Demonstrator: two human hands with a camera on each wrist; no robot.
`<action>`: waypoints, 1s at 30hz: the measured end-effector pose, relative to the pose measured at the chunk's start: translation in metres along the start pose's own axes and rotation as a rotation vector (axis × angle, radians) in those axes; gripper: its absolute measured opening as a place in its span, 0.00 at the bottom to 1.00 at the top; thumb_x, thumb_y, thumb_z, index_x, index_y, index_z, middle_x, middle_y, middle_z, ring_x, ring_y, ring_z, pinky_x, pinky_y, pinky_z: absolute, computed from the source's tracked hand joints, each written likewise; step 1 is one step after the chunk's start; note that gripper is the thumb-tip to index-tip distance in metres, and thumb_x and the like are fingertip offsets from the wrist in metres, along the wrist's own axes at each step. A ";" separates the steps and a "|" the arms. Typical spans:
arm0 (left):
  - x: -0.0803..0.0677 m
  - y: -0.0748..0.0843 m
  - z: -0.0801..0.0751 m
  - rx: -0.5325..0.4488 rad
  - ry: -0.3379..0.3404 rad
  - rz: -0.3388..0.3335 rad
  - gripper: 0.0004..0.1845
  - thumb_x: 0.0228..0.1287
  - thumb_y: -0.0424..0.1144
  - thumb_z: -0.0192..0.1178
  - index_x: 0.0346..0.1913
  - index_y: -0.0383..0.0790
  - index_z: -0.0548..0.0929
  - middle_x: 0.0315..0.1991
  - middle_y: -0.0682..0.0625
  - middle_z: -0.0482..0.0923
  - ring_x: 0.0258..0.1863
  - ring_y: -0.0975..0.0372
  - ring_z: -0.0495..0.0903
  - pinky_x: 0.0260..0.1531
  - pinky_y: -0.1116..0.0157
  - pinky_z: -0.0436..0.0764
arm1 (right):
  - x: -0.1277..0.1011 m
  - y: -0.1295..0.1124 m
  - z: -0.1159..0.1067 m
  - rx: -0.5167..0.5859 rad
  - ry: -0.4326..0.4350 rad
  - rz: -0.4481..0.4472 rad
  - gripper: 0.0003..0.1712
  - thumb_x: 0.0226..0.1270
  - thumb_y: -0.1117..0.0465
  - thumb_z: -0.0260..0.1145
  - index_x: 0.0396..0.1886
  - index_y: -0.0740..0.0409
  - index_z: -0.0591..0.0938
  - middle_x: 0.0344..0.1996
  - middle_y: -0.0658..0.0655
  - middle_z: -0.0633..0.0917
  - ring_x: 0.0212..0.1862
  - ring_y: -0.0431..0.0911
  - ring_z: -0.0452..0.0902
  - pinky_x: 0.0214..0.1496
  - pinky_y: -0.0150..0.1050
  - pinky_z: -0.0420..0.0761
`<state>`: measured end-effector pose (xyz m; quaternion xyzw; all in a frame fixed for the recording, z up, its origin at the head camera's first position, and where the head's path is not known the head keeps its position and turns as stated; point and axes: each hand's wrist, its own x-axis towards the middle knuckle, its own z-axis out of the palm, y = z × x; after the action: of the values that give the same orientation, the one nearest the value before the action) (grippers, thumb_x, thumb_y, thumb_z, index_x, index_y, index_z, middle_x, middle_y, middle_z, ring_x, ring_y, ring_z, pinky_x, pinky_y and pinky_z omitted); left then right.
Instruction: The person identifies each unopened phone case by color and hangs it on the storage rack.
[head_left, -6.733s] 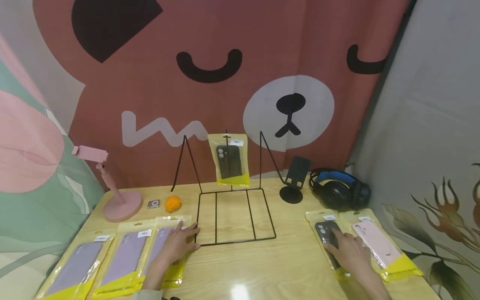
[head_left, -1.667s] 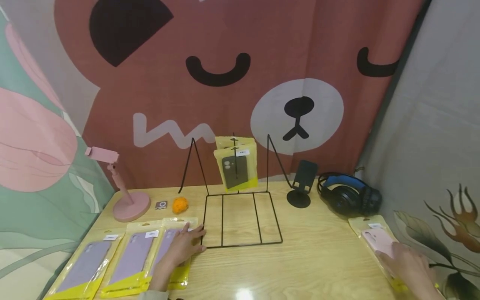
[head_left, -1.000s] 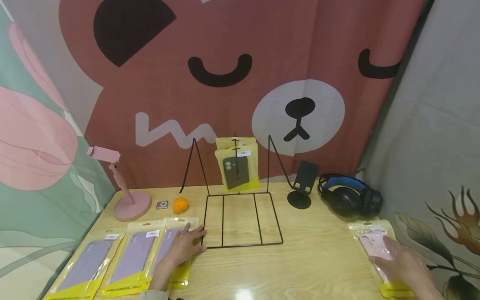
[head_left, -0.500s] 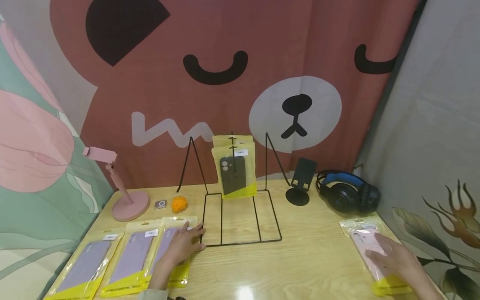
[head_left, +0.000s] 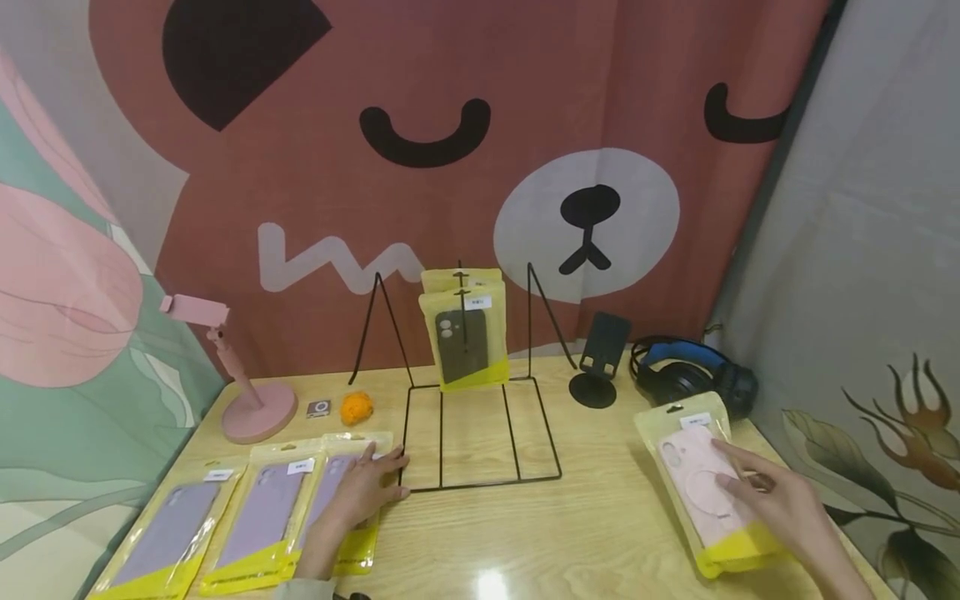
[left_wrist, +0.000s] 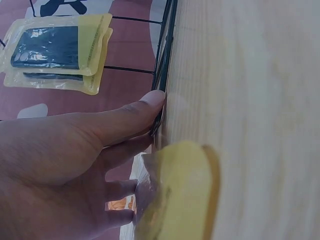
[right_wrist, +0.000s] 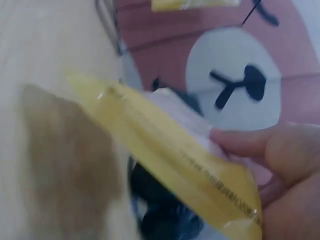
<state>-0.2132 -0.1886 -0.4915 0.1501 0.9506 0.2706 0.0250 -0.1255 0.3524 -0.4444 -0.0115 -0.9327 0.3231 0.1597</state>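
My right hand [head_left: 780, 500] pinches a clear-and-yellow packaged pink phone case [head_left: 697, 475] between thumb and fingers, its top tilted up off the table. In the right wrist view the package's yellow bottom band [right_wrist: 175, 160] is close to the camera. My left hand [head_left: 363, 492] rests at the left side of a black wire display rack [head_left: 480, 485]. Its thumb touches the rack's wire in the left wrist view, with the fingers stretched out beside it. Two packaged black phone cases [head_left: 461, 346] hang one before the other on the rack's middle hook.
Packaged purple phone cases [head_left: 258, 517] lie at the left, one partly under my left hand. Behind them are a pink stand [head_left: 258, 412], a small square player [head_left: 318, 408] and an orange lump [head_left: 356, 407]. A black phone stand [head_left: 600, 358] and headphones [head_left: 693, 375] stand back right.
The second black case has gone from the table onto the hook. My right hand has since taken hold of the pink case, lifting it and shifting it left. The left hand stays put.
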 end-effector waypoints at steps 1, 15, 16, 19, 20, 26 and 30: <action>0.000 0.000 0.000 0.001 0.002 0.002 0.27 0.56 0.41 0.69 0.59 0.37 0.79 0.66 0.43 0.69 0.69 0.34 0.52 0.65 0.34 0.45 | 0.000 -0.008 0.001 0.040 0.016 -0.006 0.27 0.61 0.55 0.71 0.60 0.53 0.80 0.52 0.57 0.83 0.36 0.23 0.74 0.32 0.23 0.75; -0.001 -0.001 0.000 0.019 -0.006 -0.002 0.27 0.56 0.42 0.69 0.59 0.38 0.79 0.66 0.44 0.69 0.70 0.35 0.52 0.65 0.33 0.45 | -0.015 -0.099 0.032 0.595 0.061 -0.155 0.26 0.56 0.74 0.70 0.57 0.68 0.79 0.52 0.49 0.82 0.46 0.36 0.72 0.49 0.19 0.73; -0.001 -0.001 0.000 0.022 -0.006 -0.001 0.27 0.56 0.42 0.69 0.59 0.38 0.79 0.66 0.44 0.69 0.69 0.34 0.52 0.65 0.33 0.46 | -0.016 -0.103 0.034 0.652 0.064 -0.188 0.26 0.55 0.77 0.69 0.56 0.71 0.78 0.50 0.50 0.82 0.46 0.37 0.72 0.49 0.20 0.74; -0.001 0.001 -0.002 0.021 -0.009 -0.003 0.27 0.56 0.42 0.69 0.59 0.37 0.79 0.66 0.43 0.69 0.69 0.34 0.52 0.64 0.33 0.46 | -0.018 -0.115 0.038 0.772 0.070 -0.278 0.26 0.53 0.83 0.66 0.55 0.76 0.77 0.48 0.52 0.82 0.44 0.39 0.71 0.47 0.23 0.74; -0.001 0.001 -0.002 0.022 -0.008 -0.001 0.27 0.56 0.42 0.69 0.59 0.37 0.79 0.66 0.43 0.69 0.69 0.34 0.52 0.64 0.33 0.46 | -0.017 -0.119 0.039 0.793 0.072 -0.298 0.26 0.53 0.83 0.66 0.55 0.77 0.77 0.47 0.53 0.82 0.43 0.39 0.70 0.44 0.24 0.74; 0.000 0.001 -0.002 0.010 -0.003 -0.005 0.27 0.56 0.40 0.69 0.60 0.37 0.79 0.66 0.43 0.69 0.70 0.35 0.51 0.65 0.33 0.44 | -0.010 -0.134 0.050 0.925 0.097 -0.414 0.28 0.49 0.88 0.64 0.54 0.79 0.76 0.46 0.58 0.81 0.42 0.42 0.69 0.41 0.27 0.73; 0.001 0.000 -0.002 0.007 0.000 -0.006 0.27 0.56 0.40 0.69 0.60 0.37 0.78 0.66 0.43 0.69 0.70 0.35 0.51 0.65 0.34 0.44 | -0.006 -0.137 0.057 0.959 0.118 -0.418 0.27 0.48 0.88 0.63 0.53 0.81 0.76 0.46 0.59 0.81 0.43 0.42 0.69 0.44 0.26 0.75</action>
<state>-0.2138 -0.1891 -0.4898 0.1475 0.9520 0.2671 0.0253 -0.1261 0.2093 -0.4047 0.2310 -0.6520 0.6736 0.2604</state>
